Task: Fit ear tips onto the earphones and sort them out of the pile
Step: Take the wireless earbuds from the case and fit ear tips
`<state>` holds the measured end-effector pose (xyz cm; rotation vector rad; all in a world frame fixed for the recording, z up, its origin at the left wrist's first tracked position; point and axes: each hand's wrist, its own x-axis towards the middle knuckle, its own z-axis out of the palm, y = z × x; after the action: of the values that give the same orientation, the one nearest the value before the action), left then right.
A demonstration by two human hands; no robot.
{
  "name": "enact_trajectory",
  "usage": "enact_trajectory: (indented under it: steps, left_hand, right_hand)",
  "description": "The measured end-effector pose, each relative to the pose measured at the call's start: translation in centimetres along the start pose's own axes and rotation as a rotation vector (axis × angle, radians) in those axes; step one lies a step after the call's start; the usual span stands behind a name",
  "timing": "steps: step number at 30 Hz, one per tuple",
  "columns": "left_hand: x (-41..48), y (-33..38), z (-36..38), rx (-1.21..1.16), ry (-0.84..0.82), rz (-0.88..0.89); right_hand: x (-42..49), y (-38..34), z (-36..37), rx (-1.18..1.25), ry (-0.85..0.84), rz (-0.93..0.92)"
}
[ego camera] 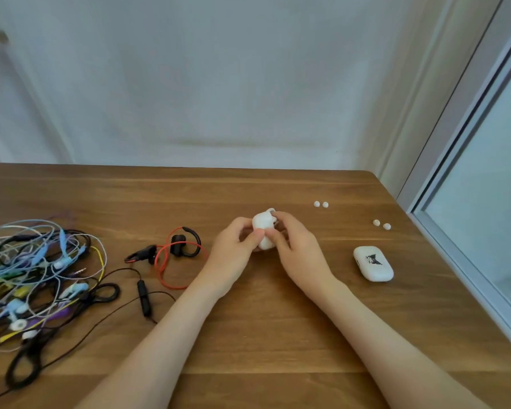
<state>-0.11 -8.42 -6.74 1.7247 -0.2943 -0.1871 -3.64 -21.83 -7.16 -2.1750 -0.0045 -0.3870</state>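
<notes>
Far left on the worktop (278,335): the pile (36,278), a tangle of wired earphones in blue, yellow, purple, white and black cables. Several earbuds lie in it; whether they carry tips cannot be told.

Just right of the pile: a black cable with an inline remote (143,298). Behind it lie the red-black earphones (171,252) with ear hooks, apart from the pile.

Centre: the left hand (233,249) and the right hand (295,246) meet above the worktop. Both grip one white case (263,231). The left thumb presses its front face, with the left fingers curled behind. The right thumb and fingers pinch its right side and upper edge. Whether the lid is open cannot be told.

Right of the hands, further back: the first pair of white ear tips (321,204), lying side by side. Further right: the second pair (381,224), also loose on the worktop.

Nearer the front edge, below the second pair: the printed case (373,263), white with a black figure, lid closed, lying flat.

Far right: a window frame (466,231) beside the worktop.
</notes>
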Motion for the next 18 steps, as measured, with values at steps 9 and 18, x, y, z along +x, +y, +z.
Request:
enact_trajectory:
  steps: [9,18]
  left_hand:
    - [-0.48,0.13,0.23,0.240,0.060,0.056]
    - [-0.60,0.54,0.53,0.364,0.209,0.036]
  right_hand:
    - [-0.37,-0.83,0.17,0.045,0.129,0.120]
    - [0.45,-0.03,-0.45,0.129,0.155,0.235]
